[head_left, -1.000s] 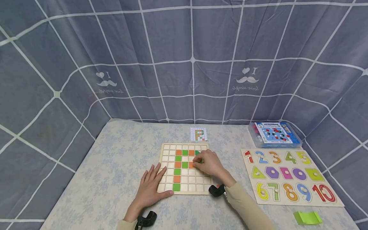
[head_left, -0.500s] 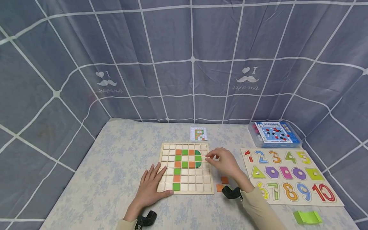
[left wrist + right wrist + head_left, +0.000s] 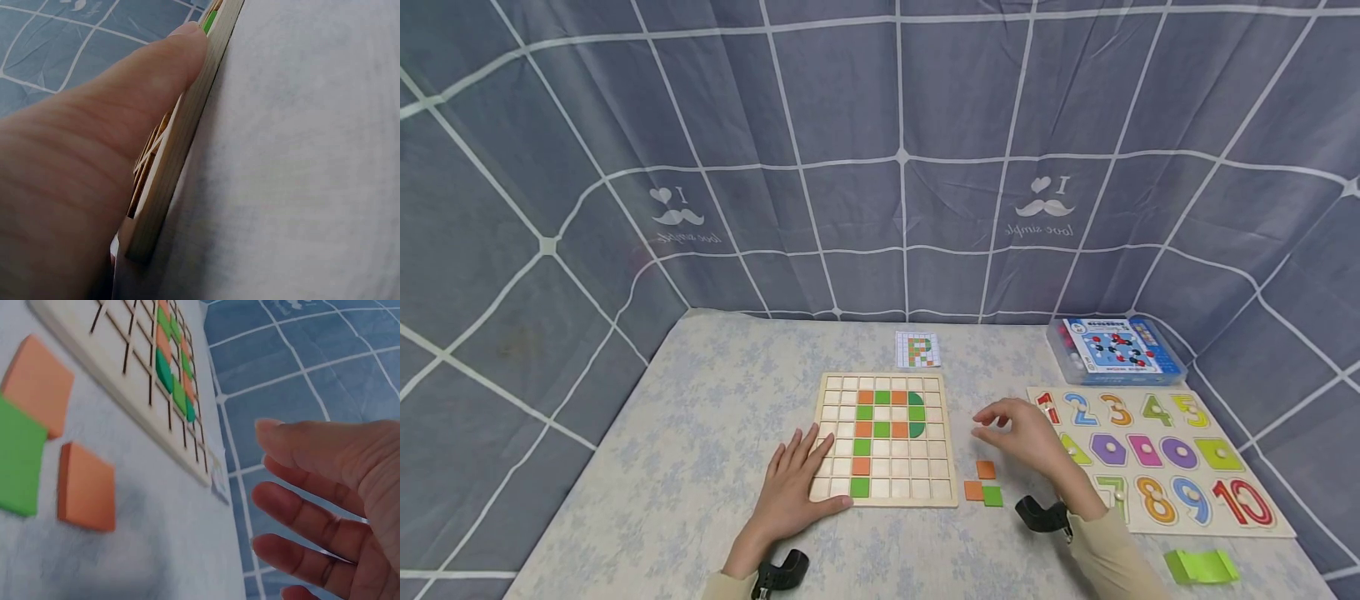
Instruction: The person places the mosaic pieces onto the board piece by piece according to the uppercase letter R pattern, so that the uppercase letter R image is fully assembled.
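Note:
A wooden grid board [image 3: 910, 468] lies on the table, with orange and green tiles set in its cells in the shape of a letter P. My left hand [image 3: 793, 487] rests spread on the board's left edge, its thumb [image 3: 169, 59] along the front rim. To the right of the board, my right hand [image 3: 1022, 433] hovers with loosely bent fingers and nothing between them. Below it on the table lie two orange tiles [image 3: 986, 470] and a green tile [image 3: 992, 497], close together. In the right wrist view, an orange tile [image 3: 87, 487] is nearest the fingers.
A small pattern card [image 3: 917, 350] lies behind the board, showing a similar letter. On the right is a number and shape puzzle board [image 3: 1157, 483], with a clear plastic box [image 3: 1116, 352] behind it and a light green holder [image 3: 1202, 568] in front.
My right hand has left the board's upper right, uncovering the dark green rounded tiles there, and moved right past the loose tiles. My left hand has stayed in place.

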{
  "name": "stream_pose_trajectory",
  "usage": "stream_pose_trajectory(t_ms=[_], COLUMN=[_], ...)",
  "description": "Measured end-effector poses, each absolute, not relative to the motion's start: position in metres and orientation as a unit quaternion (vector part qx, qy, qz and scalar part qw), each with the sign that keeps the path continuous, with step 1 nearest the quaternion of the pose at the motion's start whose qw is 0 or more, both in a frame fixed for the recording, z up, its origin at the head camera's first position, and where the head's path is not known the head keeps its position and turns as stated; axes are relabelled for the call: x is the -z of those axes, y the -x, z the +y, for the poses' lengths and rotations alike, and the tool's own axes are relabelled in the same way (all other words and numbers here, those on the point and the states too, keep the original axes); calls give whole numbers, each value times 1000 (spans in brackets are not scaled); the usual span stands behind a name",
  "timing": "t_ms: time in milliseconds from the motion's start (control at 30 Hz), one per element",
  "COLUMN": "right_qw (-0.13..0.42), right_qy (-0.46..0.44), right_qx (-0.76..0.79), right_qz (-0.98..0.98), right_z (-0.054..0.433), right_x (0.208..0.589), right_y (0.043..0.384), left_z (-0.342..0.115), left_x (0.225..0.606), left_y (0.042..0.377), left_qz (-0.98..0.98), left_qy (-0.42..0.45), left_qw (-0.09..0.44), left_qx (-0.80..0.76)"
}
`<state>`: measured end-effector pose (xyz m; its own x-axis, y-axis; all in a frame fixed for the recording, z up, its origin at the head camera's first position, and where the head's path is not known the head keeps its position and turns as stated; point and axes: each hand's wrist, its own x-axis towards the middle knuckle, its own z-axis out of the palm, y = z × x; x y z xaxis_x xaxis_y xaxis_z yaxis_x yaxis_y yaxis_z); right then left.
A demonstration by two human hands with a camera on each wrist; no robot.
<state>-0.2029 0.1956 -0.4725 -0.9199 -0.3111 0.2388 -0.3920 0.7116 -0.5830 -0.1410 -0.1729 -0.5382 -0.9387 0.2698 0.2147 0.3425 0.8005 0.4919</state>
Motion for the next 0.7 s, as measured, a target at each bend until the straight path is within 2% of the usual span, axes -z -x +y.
stream_pose_trajectory(t_ms=[333,700], right_qw=[10,2], right_qy=[-185,-197], right_qx=[-338,-343], right_qz=[-923,-918], right_z=[207,210], right_x=[483,494], right_y=[200,200], left_z=[-173,-173], left_x=[539,538], left_y=[141,141], left_qz=[-947,-947], left_qy=[161,162], left_qw=[64,67], left_qx=[270,270])
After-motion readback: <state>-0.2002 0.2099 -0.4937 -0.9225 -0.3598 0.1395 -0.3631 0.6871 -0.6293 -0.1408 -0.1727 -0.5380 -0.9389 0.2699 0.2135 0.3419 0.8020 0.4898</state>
